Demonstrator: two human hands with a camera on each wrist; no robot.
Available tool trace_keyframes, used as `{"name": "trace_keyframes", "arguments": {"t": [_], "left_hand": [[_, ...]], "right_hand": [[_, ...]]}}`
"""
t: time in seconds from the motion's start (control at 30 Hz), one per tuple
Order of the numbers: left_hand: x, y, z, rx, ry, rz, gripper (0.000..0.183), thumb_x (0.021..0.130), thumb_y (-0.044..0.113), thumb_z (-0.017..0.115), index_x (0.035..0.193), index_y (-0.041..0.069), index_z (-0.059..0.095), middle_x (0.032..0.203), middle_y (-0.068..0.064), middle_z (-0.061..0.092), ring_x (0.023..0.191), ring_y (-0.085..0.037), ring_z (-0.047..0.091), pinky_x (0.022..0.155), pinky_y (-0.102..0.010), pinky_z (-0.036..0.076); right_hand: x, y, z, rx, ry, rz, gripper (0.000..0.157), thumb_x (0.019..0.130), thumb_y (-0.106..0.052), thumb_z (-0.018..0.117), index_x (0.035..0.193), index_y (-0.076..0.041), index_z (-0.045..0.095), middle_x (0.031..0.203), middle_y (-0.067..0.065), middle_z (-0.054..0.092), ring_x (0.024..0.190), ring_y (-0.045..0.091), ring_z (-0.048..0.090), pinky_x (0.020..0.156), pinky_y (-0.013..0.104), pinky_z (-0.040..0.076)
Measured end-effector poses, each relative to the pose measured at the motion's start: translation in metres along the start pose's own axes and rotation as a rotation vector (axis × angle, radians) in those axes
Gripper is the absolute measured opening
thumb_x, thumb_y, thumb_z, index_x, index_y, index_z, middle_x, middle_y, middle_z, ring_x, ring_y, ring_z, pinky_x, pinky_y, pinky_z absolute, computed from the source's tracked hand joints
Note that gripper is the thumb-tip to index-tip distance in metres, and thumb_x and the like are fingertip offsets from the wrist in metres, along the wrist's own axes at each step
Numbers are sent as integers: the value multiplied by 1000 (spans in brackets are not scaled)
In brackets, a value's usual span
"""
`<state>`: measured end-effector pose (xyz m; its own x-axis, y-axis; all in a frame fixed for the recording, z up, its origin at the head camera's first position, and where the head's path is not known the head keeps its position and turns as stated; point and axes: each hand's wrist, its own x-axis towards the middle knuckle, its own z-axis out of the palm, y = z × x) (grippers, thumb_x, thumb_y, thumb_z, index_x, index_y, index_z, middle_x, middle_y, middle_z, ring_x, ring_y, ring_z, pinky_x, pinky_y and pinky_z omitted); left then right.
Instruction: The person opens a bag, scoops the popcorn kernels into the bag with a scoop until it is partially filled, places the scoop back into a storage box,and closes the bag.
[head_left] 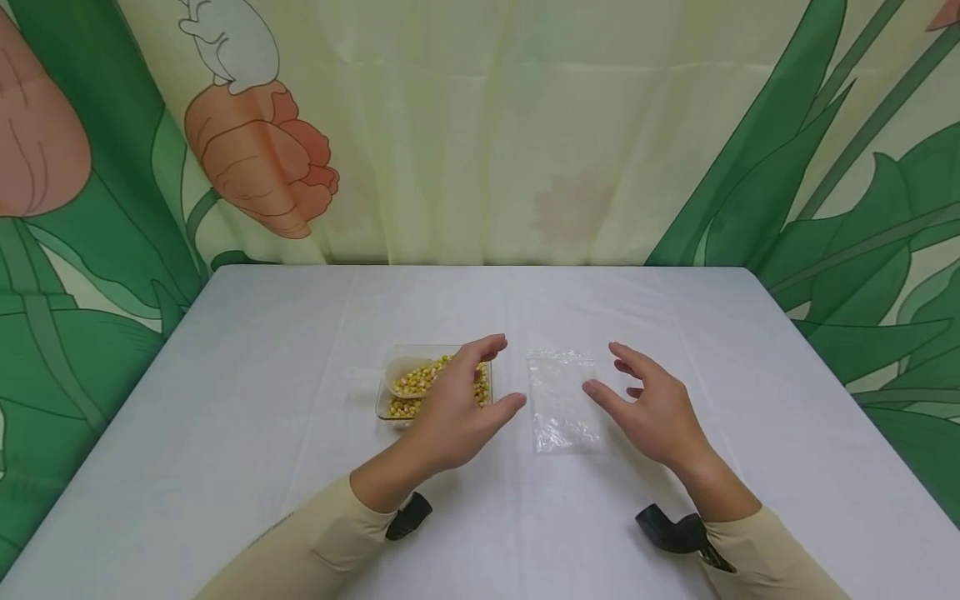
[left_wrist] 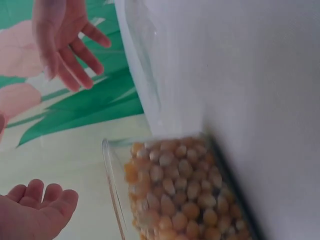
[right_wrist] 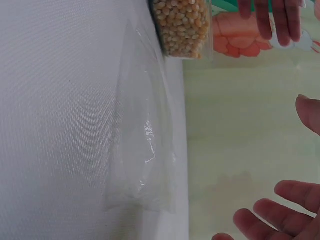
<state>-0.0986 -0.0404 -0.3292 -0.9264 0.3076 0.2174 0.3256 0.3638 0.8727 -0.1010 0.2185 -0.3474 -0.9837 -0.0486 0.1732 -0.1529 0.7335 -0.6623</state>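
A clear plastic zip bag (head_left: 564, 408) lies flat on the white table between the two hands. To its left stands a clear rectangular container (head_left: 392, 414) of yellow corn kernels (left_wrist: 185, 195), with a translucent scoop (head_left: 401, 367) of kernels lying in it. My left hand (head_left: 457, 408) hovers over the container's right side, fingers loosely extended and holding nothing, and hides part of the kernels. At the bag's right edge my right hand (head_left: 656, 412) hangs with fingers apart and nothing in it; its thumb overlaps the bag in the head view.
A white cloth covers the table (head_left: 255, 400). Behind it hangs a curtain (head_left: 480, 150) printed with leaves, flowers and a rabbit. Black wrist-worn devices (head_left: 671, 531) sit at the sleeve cuffs.
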Motion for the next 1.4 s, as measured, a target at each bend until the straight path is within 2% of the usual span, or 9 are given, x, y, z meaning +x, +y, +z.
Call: {"name": "trace_keyframes", "arguments": {"t": [0.4,0.6,0.8,1.03,1.2,1.4], "left_hand": [[8,1,31,-57,-84,-77,62,92,7,71,146,2,42,146,-9,46,130,-25,48,101,-38,49],[9,-2,45,-12,-108,-89,61,93,10,70,147,3,42,148,-9,45,134,-24,46,108,-42,42],[12,-2,56,28,-74,-144,59,93,11,71,146,3,45,147,-8,47,137,-25,44,112,-42,37],[17,-3,64,27,-33,-207,58,93,11,71,145,3,46,145,-9,50,137,-25,44,112,-41,37],[21,-4,68,38,-37,-248,58,94,10,70,146,5,45,147,-9,48,138,-25,43,112,-42,37],[31,-8,73,24,-40,-329,59,94,10,71,147,4,45,147,-10,48,138,-26,43,112,-43,38]], "right_hand": [[2,5,5,16,-67,54,74,94,-43,70,148,-1,43,147,21,47,126,40,51,94,57,50],[1,8,7,21,-87,58,75,93,-43,71,148,0,43,146,22,48,126,40,51,94,57,51],[3,11,10,39,-102,70,74,93,-39,72,147,2,43,147,23,47,130,40,49,98,56,48],[4,15,12,55,-118,71,70,91,-31,74,145,3,46,143,24,50,128,40,51,96,54,51],[6,17,15,75,-130,76,69,90,-28,75,145,3,46,142,24,52,126,40,53,94,52,52],[5,16,16,49,-158,130,69,92,-28,73,146,3,44,140,28,51,116,44,60,92,52,53]]}}
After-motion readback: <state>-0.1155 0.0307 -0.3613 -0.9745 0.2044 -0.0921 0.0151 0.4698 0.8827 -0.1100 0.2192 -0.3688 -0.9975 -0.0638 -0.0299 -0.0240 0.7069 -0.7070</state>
